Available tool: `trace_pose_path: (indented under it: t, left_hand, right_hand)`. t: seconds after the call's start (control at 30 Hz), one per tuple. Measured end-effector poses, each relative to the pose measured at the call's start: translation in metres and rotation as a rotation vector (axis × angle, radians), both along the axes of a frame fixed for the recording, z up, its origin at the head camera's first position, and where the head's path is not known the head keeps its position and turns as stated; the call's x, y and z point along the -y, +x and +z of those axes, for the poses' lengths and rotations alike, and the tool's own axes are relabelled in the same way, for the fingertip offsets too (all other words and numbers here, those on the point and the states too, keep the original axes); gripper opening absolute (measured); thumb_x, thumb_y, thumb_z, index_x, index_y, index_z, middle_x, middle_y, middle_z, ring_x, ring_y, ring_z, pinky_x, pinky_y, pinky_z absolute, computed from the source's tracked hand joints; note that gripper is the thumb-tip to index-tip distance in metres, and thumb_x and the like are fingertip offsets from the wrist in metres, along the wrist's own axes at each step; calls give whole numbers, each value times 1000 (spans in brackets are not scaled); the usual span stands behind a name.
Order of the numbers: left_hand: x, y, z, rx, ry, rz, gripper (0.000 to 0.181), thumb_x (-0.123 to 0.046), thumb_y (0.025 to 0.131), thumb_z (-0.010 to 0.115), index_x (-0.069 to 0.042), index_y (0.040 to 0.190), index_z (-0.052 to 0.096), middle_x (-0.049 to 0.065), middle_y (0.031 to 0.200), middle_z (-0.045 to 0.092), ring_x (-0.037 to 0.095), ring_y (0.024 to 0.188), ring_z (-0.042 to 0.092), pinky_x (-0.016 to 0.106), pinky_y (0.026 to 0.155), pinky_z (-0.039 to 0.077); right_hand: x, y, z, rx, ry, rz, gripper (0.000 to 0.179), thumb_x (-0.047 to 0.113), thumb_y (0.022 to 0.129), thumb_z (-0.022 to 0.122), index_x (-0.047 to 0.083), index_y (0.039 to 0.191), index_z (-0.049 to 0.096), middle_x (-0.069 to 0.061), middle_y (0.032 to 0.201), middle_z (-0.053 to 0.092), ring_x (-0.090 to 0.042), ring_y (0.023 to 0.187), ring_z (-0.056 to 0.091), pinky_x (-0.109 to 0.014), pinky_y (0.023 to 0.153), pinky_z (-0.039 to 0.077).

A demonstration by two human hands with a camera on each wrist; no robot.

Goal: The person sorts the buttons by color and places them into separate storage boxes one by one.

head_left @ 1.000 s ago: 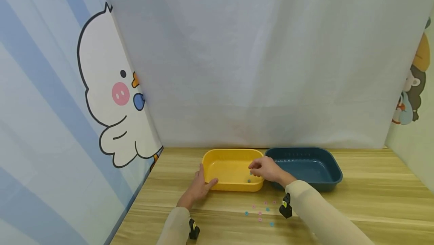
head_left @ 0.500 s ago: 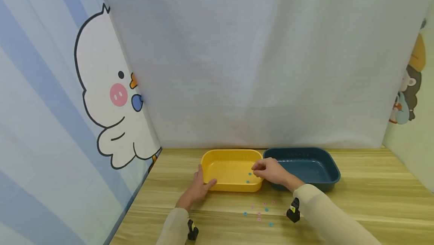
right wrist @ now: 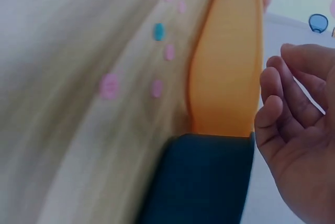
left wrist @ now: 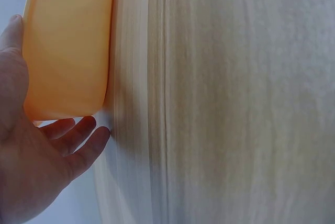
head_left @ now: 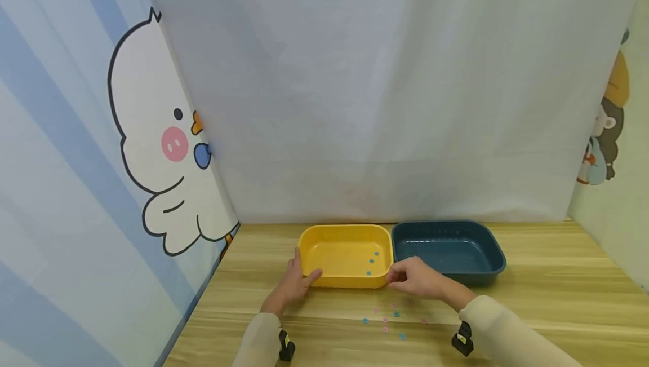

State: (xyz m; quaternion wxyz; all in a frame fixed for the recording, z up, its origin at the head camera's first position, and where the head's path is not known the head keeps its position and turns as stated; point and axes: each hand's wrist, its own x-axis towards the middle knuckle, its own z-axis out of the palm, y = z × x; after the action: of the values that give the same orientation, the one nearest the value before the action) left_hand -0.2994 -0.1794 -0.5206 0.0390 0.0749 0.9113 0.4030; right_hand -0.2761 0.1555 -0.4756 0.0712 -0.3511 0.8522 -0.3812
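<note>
My left hand (head_left: 291, 283) rests at the front left corner of a yellow tray (head_left: 345, 282), its fingers along the end wall and its thumb on the front side. Inside that tray lie a few small blue ring-shaped beads (head_left: 372, 261). My right hand (head_left: 419, 278) hovers just off the tray's front right corner, partly in front of the dark blue tray (head_left: 479, 278). In the right wrist view, its fingers (right wrist: 270, 106) are loosely bent, with nothing seen between them. On the table in front, several loose beads lie scattered, both pink beads (head_left: 385, 320) and blue beads (head_left: 365, 321).
The two trays stand side by side on a wood-grain table (head_left: 243, 260), near a pale curtain (head_left: 385, 102) at the back. A patterned curtain (head_left: 66, 198) with a cartoon bird hangs on the left. Black wrist devices (head_left: 286, 346) are worn on both sleeves.
My right hand has drawn back from over the yellow tray, toward me and to the right. Another blue bead now shows inside that tray. The left hand stays at its corner.
</note>
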Motion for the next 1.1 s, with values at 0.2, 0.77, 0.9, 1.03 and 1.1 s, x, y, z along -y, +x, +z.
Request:
trace_pose_path:
  t: [0.2,0.77,0.9,1.03,1.1]
  left_hand:
    - [1,0,-1,-9,10,-10,99,-49,92,55,8,147,-3,37,144,17,48,133,23,56,107,20]
    - [2,0,1,-17,3,-9,98,-49,92,56,9,147,-2,38,143,18,48,133,24,56,107,20]
    - [1,1,1,-12,1,-6,96,-46,93,56,7,148,-2,37,144,19,48,133,24,56,107,20]
    - [0,2,2,-15,2,-10,93,-41,94,56,8,147,-2,37,143,18,48,133,24,56,107,20]
    - [0,2,3,-15,4,-12,92,-40,94,56,9,147,-2,38,143,18,48,132,24,56,106,20]
  right_hand:
    - [-5,6,-15,-29,76,69,7,6,86,67,7,91,71,12,79,63,0,68,54,-22,61,48]
    - [-3,9,-31,-110,202,152,15,1,77,69,9,89,73,8,77,59,1,69,51,-19,63,46]
    - [-3,9,-31,-118,221,152,14,2,76,71,10,87,73,12,75,56,1,67,50,-18,62,45]
    - [-2,8,-32,-126,254,162,13,4,77,72,12,87,74,15,75,55,2,67,49,-18,62,45]
    - [-2,7,-34,-127,267,168,13,4,78,72,12,87,74,15,76,55,2,68,49,-18,63,45]
